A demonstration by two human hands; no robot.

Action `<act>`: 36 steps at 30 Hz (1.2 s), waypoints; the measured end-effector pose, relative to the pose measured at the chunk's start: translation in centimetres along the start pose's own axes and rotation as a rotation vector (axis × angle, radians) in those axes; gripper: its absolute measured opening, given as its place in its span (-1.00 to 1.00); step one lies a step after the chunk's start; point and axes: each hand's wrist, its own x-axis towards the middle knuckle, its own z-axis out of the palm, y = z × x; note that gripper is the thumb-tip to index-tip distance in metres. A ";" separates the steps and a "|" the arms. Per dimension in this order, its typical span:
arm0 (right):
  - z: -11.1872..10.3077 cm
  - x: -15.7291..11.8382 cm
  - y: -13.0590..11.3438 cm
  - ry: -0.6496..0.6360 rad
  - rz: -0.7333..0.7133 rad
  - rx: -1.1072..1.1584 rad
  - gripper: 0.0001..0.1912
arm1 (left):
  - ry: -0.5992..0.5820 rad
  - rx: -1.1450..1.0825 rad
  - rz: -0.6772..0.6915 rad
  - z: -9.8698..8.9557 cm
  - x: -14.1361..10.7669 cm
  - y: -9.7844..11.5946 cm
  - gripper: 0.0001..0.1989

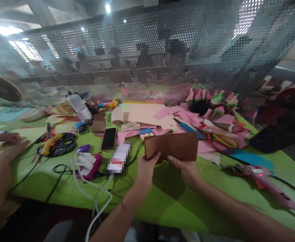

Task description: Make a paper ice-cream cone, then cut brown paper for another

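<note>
Both hands grip the lower edge of a brown rectangular sheet point(174, 147), which stands up above the green table; whether it is paper or foam I cannot tell. My left hand point(147, 168) pinches it near its left corner, thumb on the near face. Closer to the middle of that edge, my right hand point(187, 169) holds it with the thumb in front. The other fingers are mostly hidden behind the sheet. Beyond it lie pink scraps point(182, 114), a blue cutter point(187, 127) and red-handled scissors point(215, 143).
A pink glue gun point(268, 185) with a lit red light lies at right. Two phones point(108, 138), white cables point(97, 198) and a tissue pack point(89, 164) are at left. Another person's hands point(8, 144) rest at far left. Ice-cream-cone crafts point(216, 97) stand behind, before a perforated metal screen point(137, 60).
</note>
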 end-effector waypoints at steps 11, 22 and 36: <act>-1.7 1.6 -1.0 -0.015 -0.030 0.018 -0.61 | -0.027 0.129 0.096 -0.7 0.7 0.5 -0.64; -3.1 2.5 -2.7 -0.110 0.021 -0.172 -0.51 | -0.006 0.057 0.190 -1.4 1.1 2.0 -0.65; -1.0 0.6 -1.3 -0.036 -0.042 -0.051 -0.60 | -0.268 0.151 -0.023 -0.2 -0.1 -0.8 -0.50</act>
